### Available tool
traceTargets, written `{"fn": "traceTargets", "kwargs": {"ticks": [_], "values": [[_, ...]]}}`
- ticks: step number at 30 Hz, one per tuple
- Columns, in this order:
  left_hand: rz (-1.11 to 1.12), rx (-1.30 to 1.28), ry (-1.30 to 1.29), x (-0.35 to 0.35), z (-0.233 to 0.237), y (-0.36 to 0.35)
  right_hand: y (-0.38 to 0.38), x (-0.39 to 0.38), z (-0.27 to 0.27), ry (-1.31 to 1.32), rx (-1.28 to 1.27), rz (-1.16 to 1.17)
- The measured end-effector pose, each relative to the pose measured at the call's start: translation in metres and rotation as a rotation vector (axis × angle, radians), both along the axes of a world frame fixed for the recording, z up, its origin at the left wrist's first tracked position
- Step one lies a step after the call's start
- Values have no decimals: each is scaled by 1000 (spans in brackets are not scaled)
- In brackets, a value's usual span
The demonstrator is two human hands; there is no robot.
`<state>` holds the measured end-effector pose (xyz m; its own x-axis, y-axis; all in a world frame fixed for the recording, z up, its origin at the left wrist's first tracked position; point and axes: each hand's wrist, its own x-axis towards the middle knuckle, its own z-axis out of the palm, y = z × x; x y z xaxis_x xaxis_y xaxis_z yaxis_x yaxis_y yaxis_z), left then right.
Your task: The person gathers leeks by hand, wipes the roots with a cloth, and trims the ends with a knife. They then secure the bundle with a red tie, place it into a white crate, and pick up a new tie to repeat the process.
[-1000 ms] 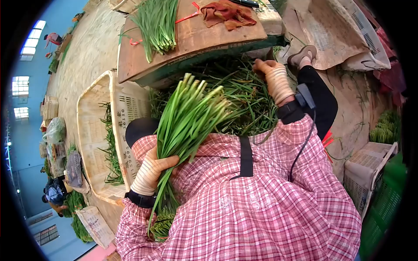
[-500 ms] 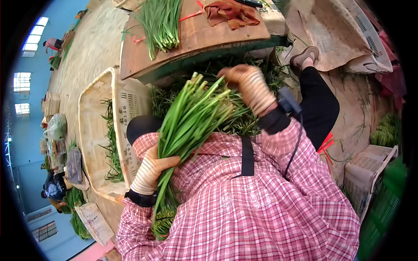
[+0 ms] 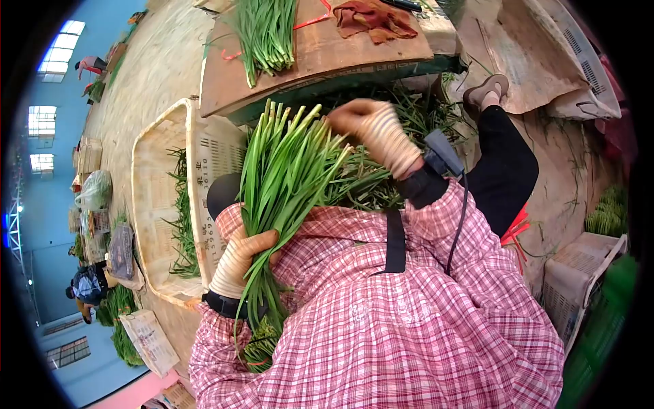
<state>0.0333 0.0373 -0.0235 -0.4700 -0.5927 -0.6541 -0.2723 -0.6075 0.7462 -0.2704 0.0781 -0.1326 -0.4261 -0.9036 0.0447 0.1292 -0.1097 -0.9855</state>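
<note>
Left hand (image 3: 238, 262) is clamped tight round the chives (image 3: 283, 170), a bunch fanning up just below the board (image 3: 327, 58), with the right hand (image 3: 371, 126) curled at their tips, its grip too blurred to tell.

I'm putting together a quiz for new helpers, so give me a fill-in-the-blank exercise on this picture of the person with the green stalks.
1. The bunch of green stalks is gripped by one hand, the person's ____.
2. On the wooden board, the brown cloth lies to the ____ of the loose stalks in the picture.
3. The pale crate stands on the person's ____ side.
Missing words: left; right; left.
</note>
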Motion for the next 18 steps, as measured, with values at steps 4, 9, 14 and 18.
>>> {"fn": "traceTargets", "kwargs": {"ticks": [4, 9, 14, 18], "values": [[20, 48, 31, 0, 2, 1, 19, -31, -24, -409, 113, -183], [-228, -399, -65, -15, -20, -2, 19, 39, -12, -795, -164, 373], [-635, -1060, -461, -30, -37, 21, 7, 35, 1, -958, -181, 231], [-756, -1188, -526, -40, -37, 38, -1, 31, -3, -1055, -61, 120]]}}
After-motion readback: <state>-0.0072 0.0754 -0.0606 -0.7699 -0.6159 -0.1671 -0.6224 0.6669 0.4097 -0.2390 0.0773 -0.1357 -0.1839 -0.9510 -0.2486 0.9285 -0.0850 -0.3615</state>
